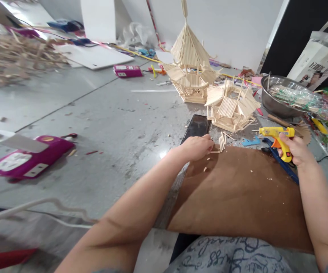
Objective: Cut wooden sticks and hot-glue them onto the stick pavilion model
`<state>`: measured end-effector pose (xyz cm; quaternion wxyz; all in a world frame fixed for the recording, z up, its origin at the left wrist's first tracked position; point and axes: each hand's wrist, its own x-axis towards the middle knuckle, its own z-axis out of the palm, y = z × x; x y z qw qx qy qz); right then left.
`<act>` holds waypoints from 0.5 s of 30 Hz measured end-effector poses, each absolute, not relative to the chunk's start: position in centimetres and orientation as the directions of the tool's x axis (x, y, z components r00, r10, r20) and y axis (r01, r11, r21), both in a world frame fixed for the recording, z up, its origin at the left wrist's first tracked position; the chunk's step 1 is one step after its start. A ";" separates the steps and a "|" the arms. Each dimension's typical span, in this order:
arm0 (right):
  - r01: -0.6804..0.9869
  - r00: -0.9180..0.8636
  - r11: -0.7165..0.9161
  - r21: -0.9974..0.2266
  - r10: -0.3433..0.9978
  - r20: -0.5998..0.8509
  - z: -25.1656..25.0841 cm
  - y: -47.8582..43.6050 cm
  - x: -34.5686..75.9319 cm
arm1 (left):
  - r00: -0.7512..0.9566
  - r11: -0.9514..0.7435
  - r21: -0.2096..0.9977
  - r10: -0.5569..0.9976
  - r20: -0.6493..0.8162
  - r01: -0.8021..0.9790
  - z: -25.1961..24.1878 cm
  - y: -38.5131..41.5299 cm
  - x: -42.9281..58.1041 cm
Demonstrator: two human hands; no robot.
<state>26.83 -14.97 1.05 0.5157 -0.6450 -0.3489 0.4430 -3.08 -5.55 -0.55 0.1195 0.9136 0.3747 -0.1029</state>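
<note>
Your left hand (pixel 196 148) curls by the sticks (pixel 222 143) at 12 o'clock (likely light, brittle; pinch mid-length), hold unclear; your right hand (pixel 295 151) clasps the glue gun (pixel 275 132).

yellow glue gun (pixel 276 132) (orange trigger), nozzle pointing left; short pale wooden sticks (pixel 222 142) bunched at the far edge of the brown board (pixel 238 189).

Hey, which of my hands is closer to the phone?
Left. The left hand sits at the near edge of the phone; the right hand is far to its right, gripping the glue gun.
</note>
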 end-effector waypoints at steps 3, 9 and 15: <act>-0.002 0.356 -0.226 -0.974 0.910 -0.212 1.3 -15.1 27.0 | 0.683 -0.653 0.202 0.682 -0.263 0.730 -0.6 -5.4 -3.2; -0.002 0.315 -0.196 -0.981 0.931 -0.187 1.7 -15.2 26.5 | 0.522 -0.382 0.671 0.853 -0.010 0.636 0.3 -4.0 -2.8; 0.002 0.292 -0.212 -0.977 0.935 -0.202 2.0 -15.5 26.2 | 0.323 -0.077 0.950 0.946 -0.026 0.303 1.3 -2.5 -1.4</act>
